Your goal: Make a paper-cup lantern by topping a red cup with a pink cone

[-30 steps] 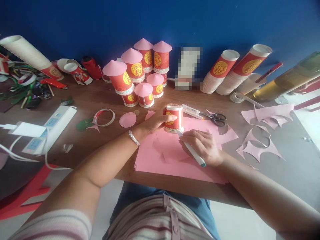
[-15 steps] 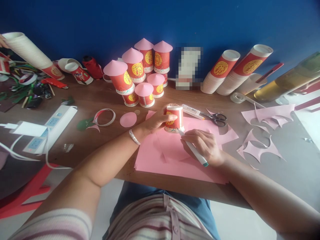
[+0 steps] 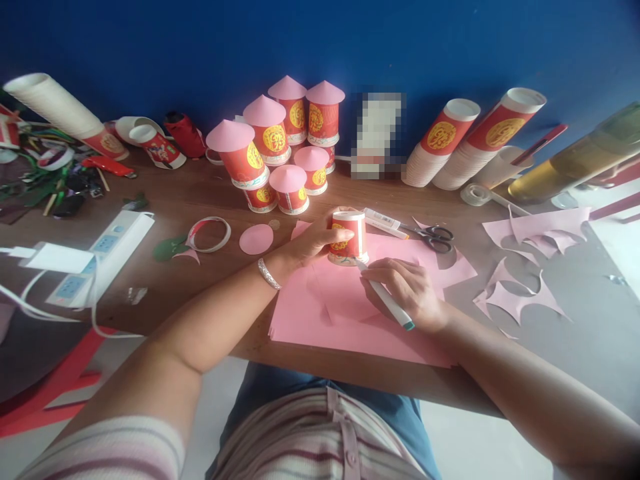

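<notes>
My left hand (image 3: 325, 235) is wrapped round a red paper cup (image 3: 356, 230) that stands upside down, its white rim at the bottom marked with coloured strokes. In my right hand (image 3: 404, 288) is a white marker (image 3: 390, 307) with a green end, held like a pen. The marker's tip is at the cup's lower rim; whether it touches cannot be made out. Beneath both hands lie pink paper sheets (image 3: 310, 313). Just behind the cup rest a second marker (image 3: 383, 220) and dark-handled scissors (image 3: 437, 237).
Several cups with pink cone roofs (image 3: 287, 180) stand at the back. Stacked cups (image 3: 443, 143) lean against the blue wall on the right. Pink scraps (image 3: 525, 303) lie at right, a tape roll (image 3: 475, 194) behind them. A power strip (image 3: 105, 257) and a pink disc (image 3: 257, 239) are left.
The marker and my right hand have shifted very slightly left. At the far left, fingers that touched the leaning cup stack are gone, and the stack's top sits a little lower.
</notes>
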Demonstrator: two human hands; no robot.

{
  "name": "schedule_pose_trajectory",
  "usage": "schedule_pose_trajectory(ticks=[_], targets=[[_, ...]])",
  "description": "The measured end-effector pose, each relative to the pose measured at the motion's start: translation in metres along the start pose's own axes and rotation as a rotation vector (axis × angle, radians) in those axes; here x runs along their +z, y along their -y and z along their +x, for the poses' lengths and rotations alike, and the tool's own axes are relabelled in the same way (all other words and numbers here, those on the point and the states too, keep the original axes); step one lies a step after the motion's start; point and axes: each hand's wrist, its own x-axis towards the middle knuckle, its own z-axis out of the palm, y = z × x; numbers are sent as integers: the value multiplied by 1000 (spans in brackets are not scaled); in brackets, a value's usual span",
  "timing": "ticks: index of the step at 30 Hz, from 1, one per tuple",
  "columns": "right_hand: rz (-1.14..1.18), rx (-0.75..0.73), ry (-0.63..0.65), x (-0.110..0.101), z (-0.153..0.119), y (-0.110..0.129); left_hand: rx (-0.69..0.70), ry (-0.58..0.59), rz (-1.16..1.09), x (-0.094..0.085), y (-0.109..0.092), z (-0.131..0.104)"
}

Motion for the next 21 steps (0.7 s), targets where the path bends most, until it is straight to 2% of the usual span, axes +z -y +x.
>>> schedule_pose_trajectory(ticks=[11, 15, 21], targets=[[1, 2, -58, 0, -1, -4, -22, 7, 33, -5, 2, -2], [19, 37, -75, -1, 0, -5, 0, 54, 30, -9, 5, -1], [6, 44, -33, -2, 2, -4, 15, 91, 47, -8, 2, -1]])
